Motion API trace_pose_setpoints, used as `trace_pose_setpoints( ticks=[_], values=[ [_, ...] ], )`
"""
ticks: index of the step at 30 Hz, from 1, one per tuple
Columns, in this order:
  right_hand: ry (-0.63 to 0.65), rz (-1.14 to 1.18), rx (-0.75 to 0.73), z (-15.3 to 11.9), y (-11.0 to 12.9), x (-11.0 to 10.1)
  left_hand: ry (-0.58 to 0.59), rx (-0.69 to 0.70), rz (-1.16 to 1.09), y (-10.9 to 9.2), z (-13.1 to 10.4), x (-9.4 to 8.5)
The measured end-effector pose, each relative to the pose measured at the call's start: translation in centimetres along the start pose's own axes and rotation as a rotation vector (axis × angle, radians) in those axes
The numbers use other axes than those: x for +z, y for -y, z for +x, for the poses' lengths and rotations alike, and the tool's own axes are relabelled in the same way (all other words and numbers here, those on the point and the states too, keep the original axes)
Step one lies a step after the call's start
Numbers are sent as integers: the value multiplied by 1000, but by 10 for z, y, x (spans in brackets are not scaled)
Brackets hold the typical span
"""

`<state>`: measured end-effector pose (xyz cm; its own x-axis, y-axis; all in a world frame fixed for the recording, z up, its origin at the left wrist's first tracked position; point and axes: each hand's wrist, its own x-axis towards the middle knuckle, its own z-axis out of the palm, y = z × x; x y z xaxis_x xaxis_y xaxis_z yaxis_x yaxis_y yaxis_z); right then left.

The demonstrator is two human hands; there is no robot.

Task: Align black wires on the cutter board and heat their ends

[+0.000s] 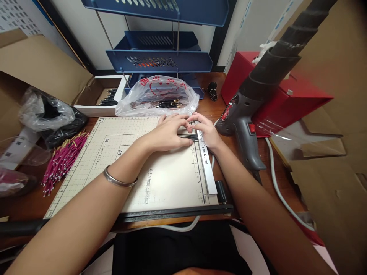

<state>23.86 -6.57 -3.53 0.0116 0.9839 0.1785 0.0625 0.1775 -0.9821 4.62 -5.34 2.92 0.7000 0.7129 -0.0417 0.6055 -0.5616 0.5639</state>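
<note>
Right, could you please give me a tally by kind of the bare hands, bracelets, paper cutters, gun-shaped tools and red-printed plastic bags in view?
Bare hands: 2 (left hand, right hand)
Bracelet: 1
Paper cutter: 1
Gun-shaped tool: 1
Red-printed plastic bag: 1
Total: 6

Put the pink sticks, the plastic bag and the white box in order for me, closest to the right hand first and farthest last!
From the right hand, in the head view:
1. Plastic bag: just past the hands, a bit left.
2. White box: farther left, beside the bag.
3. Pink sticks: far left, beside the cutter.
</note>
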Motion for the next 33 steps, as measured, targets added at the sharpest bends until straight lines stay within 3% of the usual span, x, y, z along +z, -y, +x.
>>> trace_pose_setpoints(
  ticks=[33],
  values=[
    [8,20,-20,0,-1,1,-83,174,-23,9,6,8]
  ],
)
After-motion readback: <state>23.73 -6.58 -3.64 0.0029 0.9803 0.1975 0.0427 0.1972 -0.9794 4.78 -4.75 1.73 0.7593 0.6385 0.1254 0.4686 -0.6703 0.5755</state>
